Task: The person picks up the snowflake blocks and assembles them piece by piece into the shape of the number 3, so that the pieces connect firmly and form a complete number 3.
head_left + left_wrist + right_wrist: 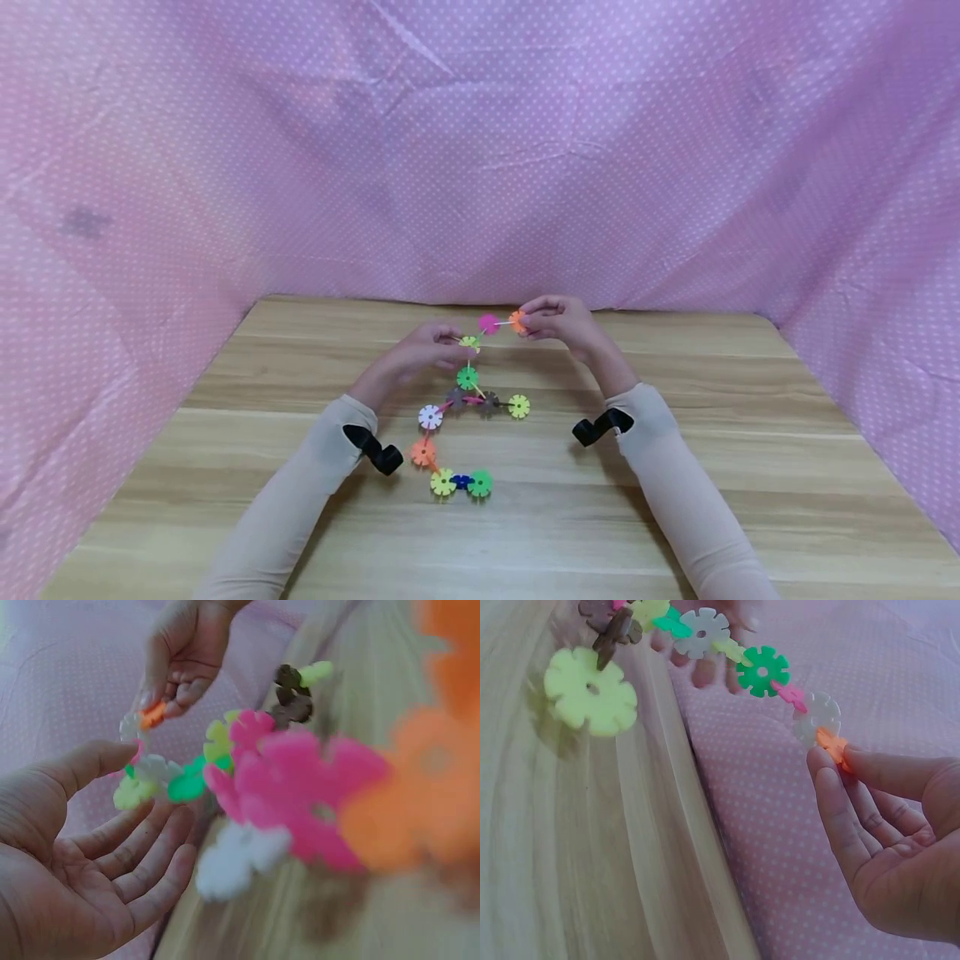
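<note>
A chain of colourful notched plastic discs (467,378) winds across the table, its far end raised between the hands. My right hand (566,327) pinches the orange disc (831,746) at that end between thumb and fingertips. It joins a translucent white disc (819,716), then a pink one. Around the yellow-green disc (135,793) my left hand (423,348) is spread, thumb on one side and fingers on the other. A gap shows at its thumb in the left wrist view; whether the fingertips touch the disc is hard to tell.
A side branch ends in a yellow disc (519,407) beside dark brown discs (489,403). The near end of the chain has a green disc (480,484) and a blue one (461,482). Behind the wooden table (750,467) hangs a pink dotted cloth (480,167).
</note>
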Demonstrator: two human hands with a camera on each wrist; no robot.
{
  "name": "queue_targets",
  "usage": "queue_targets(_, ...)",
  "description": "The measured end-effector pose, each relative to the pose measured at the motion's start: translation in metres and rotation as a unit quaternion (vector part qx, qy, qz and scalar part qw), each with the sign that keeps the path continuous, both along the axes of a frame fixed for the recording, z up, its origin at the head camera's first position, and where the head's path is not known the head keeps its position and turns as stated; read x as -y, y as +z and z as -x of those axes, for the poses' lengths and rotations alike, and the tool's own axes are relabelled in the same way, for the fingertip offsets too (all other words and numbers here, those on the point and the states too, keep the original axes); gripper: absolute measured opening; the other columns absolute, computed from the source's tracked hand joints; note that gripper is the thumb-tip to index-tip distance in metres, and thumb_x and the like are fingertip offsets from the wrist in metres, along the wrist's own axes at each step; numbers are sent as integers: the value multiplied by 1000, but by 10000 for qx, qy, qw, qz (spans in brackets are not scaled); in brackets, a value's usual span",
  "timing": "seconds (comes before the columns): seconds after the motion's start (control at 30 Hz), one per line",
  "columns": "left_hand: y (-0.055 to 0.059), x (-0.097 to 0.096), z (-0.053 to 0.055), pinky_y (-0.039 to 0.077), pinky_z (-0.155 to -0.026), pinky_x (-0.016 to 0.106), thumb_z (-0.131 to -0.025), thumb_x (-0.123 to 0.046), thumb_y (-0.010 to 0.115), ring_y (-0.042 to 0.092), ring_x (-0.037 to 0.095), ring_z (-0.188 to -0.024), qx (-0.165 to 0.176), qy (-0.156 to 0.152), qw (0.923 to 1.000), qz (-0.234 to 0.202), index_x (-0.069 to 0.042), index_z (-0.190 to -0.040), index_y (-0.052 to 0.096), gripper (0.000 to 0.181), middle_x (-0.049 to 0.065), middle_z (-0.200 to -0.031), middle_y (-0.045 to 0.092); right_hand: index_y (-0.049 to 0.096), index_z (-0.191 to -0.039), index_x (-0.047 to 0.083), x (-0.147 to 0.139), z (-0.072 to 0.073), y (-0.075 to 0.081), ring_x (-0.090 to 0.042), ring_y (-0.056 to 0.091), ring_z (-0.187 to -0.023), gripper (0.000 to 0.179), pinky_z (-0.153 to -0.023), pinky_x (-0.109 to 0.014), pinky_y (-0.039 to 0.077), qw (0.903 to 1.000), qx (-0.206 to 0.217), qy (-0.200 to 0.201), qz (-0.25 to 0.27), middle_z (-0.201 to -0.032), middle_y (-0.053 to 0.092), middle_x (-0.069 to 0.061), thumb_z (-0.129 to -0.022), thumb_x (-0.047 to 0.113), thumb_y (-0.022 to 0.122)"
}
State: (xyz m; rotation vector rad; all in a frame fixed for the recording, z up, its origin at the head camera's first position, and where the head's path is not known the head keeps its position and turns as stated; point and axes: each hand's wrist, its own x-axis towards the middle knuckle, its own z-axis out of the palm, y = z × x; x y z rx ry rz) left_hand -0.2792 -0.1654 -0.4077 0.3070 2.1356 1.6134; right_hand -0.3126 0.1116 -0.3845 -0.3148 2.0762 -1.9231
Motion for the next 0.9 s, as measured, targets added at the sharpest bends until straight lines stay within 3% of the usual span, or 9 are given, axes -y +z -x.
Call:
queue_targets(0.17,-5,8,-7,59,-96,38,-96,-22,70,68,17,-100,92,-261,9995,120,3,-126,60,40,10,-113,70,62,-119,-10,-3,2,-1,-14,74,-80,26,-98,-50,57,10000,-1,-42,69,-91,75,1,-95,-1,67)
queue_targets(0.33,-8,8,-13,60,-93,34,-95,-16,70,68,13,-97,139,-264,9992,268,3,-121,68,31,7,-110,72,62,-120,-8,-5,5,-2,-13,74,-79,27,-99,-49,57,9999,-19,-115,64,-90,75,2,-95,1,68)
queue_targets(0.63,-10,3,-12,60,-89,32,-98,-13,66,67,13,-90,239,179,9992,256,2,-114,68,23,4,-100,71,60,-121,-9,-17,0,3,-15,75,-84,29,-103,-53,53,10000,-21,-30,-92,-93,76,0,-94,0,68)
queue_targets(0.9,-10,0,-2,57,-80,26,-97,-16,68,66,13,-89,351,502,9978,267,0,-117,67,25,2,-98,71,62,-120,-10,-38,-13,2,-23,75,-89,31,-99,-58,54,9949,-160,449,-893,-89,76,-1,-92,0,71)
